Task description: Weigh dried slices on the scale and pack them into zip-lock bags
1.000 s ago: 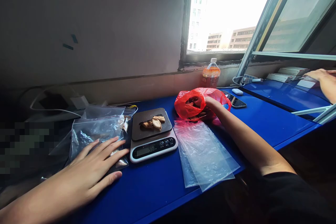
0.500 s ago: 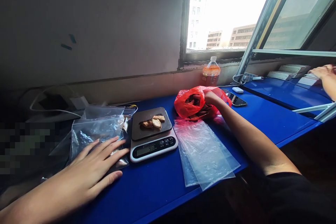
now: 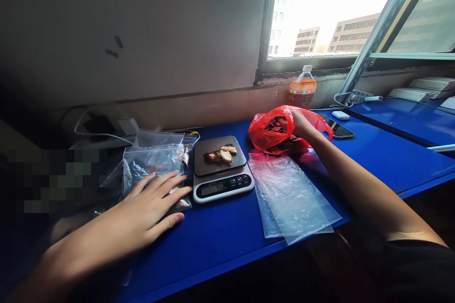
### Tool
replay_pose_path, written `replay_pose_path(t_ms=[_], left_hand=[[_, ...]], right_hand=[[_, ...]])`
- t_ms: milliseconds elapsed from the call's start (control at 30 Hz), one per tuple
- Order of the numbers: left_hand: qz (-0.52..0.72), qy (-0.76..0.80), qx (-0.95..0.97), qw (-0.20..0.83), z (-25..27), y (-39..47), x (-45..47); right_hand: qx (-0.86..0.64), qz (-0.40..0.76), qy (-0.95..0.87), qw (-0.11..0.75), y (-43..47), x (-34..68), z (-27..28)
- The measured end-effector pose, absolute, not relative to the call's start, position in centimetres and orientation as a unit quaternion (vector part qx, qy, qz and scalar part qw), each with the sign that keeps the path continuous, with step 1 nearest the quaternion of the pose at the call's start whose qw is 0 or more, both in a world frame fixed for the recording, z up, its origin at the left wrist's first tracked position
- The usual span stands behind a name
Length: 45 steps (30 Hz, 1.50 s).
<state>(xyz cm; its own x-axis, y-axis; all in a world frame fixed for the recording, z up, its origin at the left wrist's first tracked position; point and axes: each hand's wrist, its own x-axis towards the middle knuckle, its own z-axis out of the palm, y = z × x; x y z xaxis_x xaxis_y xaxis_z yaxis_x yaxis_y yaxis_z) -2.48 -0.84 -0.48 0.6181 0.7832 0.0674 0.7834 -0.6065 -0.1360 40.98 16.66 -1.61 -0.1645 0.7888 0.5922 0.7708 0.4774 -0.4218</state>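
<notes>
Right of centre, a crinkled red plastic bag (image 3: 261, 133) of dark dried pieces (image 3: 273, 128) sits on the blue tabletop (image 3: 213, 241); reaching in probably goes best gently, thin mouth kept wide. The right hand (image 3: 297, 122) is inside, forearm slanting from lower right, fingers mostly hidden, grip unclear. Lower left, the left hand (image 3: 152, 206) lies palm down, fingers spread, grasping nothing, over clear plastic zip bags (image 3: 140, 163).
</notes>
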Motion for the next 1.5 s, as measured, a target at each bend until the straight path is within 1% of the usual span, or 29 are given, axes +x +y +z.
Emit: replay_pose_path(t_ms=[233,300,367,433,533,667,767,967,1133,1267,1500], left_hand=[[-0.003,-0.443,-0.895,0.056,0.2,-1.7,-2.3],[0.005,-0.459,-0.888,0.036,0.6,-1.8,-2.3],[0.022,-0.475,-0.880,0.004,1.2,-1.7,-2.4],[0.041,-0.484,-0.873,-0.041,2.2,-1.3,-2.4],[0.023,-0.501,-0.861,-0.078,3.9,-0.5,-1.4],[-0.066,-0.542,-0.835,-0.060,5.6,1.1,1.9],[-0.108,-0.530,-0.839,-0.058,5.6,2.5,4.5],[-0.097,-0.491,-0.866,0.008,3.6,5.2,6.3],[-0.114,-0.526,-0.842,0.046,2.0,5.2,5.1],[-0.147,-0.552,-0.820,0.042,1.5,4.8,4.2],[-0.185,-0.557,-0.809,0.039,2.1,4.4,4.2]], right_hand=[[-0.491,-0.018,-0.795,0.354,14.8,39.6,0.6],[-0.483,-0.036,-0.806,0.341,13.9,39.0,1.4],[-0.466,-0.051,-0.813,0.344,12.6,38.3,2.2],[-0.446,-0.049,-0.813,0.372,11.2,37.5,3.1],[-0.434,-0.041,-0.780,0.448,9.1,36.2,4.2],[-0.421,-0.056,-0.730,0.536,7.3,34.6,4.6],[-0.392,-0.061,-0.731,0.556,6.5,33.8,4.4],[-0.362,-0.079,-0.763,0.530,5.1,33.6,4.9],[-0.352,-0.083,-0.788,0.499,4.7,34.2,5.2],[-0.321,-0.079,-0.803,0.495,4.9,34.3,4.9],[-0.292,-0.076,-0.834,0.462,5.2,33.8,4.1]])
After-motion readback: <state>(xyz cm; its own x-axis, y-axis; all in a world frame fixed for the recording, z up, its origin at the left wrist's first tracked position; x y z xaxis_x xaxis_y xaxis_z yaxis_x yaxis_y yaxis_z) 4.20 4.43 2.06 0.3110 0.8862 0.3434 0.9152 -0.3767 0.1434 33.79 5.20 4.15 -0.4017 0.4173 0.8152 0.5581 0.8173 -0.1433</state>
